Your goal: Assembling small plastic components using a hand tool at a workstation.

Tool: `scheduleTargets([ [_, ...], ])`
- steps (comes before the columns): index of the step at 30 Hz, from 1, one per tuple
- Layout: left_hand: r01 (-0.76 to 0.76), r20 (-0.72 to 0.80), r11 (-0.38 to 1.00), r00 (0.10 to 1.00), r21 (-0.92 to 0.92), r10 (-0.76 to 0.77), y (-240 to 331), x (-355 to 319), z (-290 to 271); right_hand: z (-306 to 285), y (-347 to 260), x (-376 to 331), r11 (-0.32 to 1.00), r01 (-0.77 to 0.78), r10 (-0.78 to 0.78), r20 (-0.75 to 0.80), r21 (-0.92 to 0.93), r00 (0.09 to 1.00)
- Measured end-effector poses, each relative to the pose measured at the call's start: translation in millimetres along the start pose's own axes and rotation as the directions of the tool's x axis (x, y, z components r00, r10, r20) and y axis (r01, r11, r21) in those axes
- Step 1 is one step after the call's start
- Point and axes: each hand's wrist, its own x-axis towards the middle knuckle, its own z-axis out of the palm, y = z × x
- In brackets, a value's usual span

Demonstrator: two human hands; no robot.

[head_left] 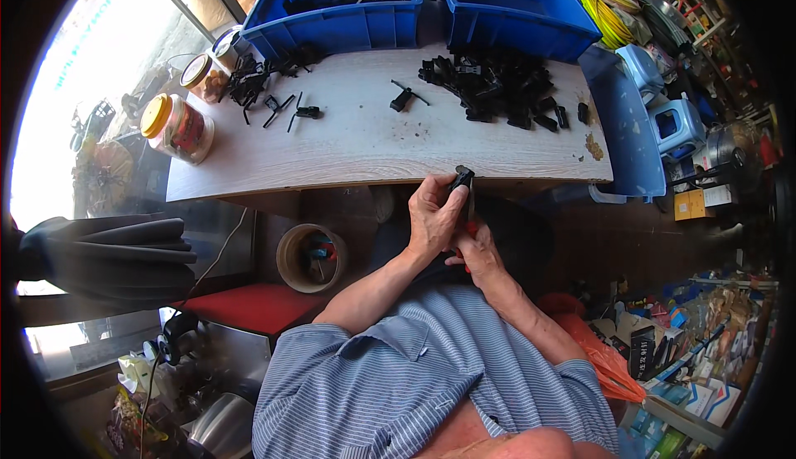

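Observation:
My left hand [433, 217] pinches a small black plastic part [463, 179] between thumb and fingers, just off the near edge of the table. Close below it, my right hand [481, 252] is closed round a red-handled tool [472, 228]. The tool's metal end points up beside the black part, but its exact kind is mostly hidden by my fingers. On the table ahead lies a single black part with thin arms [401, 99]. To its right spreads a heap of black plastic parts [497, 86]; a smaller pile of black pieces [249, 82] lies at the left.
Two blue bins [332, 29] [522, 26] stand along the back of the white table [356, 148]; the left one holds black parts. Lidded jars [180, 131] sit at the left edge. A round bucket [286, 264] stands below left, and light-blue stools [676, 126] are at the right.

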Motion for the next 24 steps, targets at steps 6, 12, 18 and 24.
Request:
scheduleTargets([
  [6, -0.021, -0.004, 1.000, 1.000, 0.011, 0.021, 0, -1, 1, 1, 3, 1, 1.000, 0.012, -0.012, -0.027, -0.013, 1.000],
  [12, -0.037, 0.037, 0.988, 0.999, 0.148, 0.032, 2, -5, 1, -4, 5, 2, 0.998, -0.056, 0.056, -0.004, 0.039, 0.998],
  [18, -0.106, 0.100, 0.961, 0.992, 0.257, 0.083, 10, 4, 8, -8, 2, 4, 0.993, -0.028, 0.030, -0.012, 0.115, 0.999],
  [24, -0.326, 0.226, 0.854, 0.941, 0.406, 0.252, 39, 54, 38, -17, -7, 10, 0.966, 0.020, 0.014, -0.130, 0.259, 0.991],
])
